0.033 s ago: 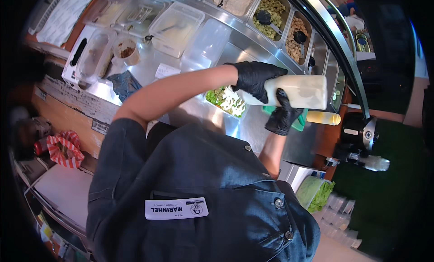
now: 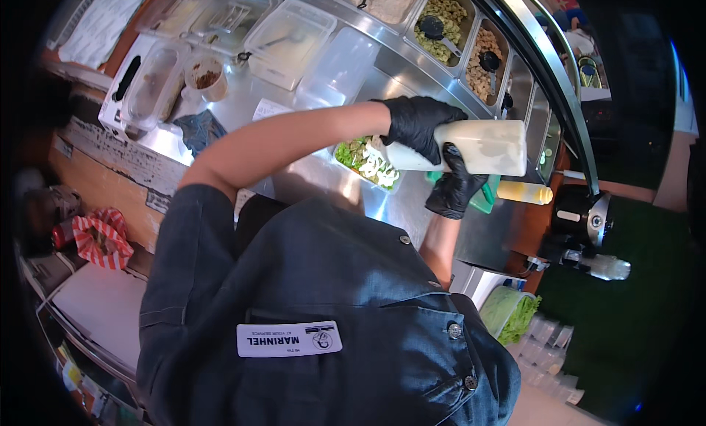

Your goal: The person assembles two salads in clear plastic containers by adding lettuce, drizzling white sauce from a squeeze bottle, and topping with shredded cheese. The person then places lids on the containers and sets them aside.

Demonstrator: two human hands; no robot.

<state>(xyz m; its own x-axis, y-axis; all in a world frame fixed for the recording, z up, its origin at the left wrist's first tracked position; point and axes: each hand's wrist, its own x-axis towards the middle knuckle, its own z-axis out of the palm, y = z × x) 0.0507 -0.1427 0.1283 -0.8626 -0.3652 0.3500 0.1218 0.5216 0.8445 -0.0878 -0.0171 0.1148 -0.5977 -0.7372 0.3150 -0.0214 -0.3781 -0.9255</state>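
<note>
Both my hands wear black gloves and grip a large squeeze bottle (image 2: pixel 494 145) of creamy white sauce. My left hand (image 2: pixel 421 130) wraps over its narrower front half. My right hand (image 2: pixel 457 187) holds it from the near side, the thumb pressed to its wall. The bottle lies tilted over the counter, its front end pointing left at a salad (image 2: pixel 362 163) in a clear tray. White streaks cover the right part of the green leaves. The bottle's tip is hard to make out beside the salad. A green object (image 2: pixel 483 196) lies partly behind my right hand.
Beyond my hands, metal pans hold chopped green food (image 2: pixel 450 14) and diced tan food (image 2: pixel 482 62), with black scoops. Clear tubs (image 2: pixel 290 40) stand at the back left beside a cup of brown bits (image 2: pixel 208 79). A yellow bottle (image 2: pixel 523 193) lies right, near a black appliance (image 2: pixel 581 214).
My hands and the bottle have shifted slightly to the left. Both hands keep their grip on it.
</note>
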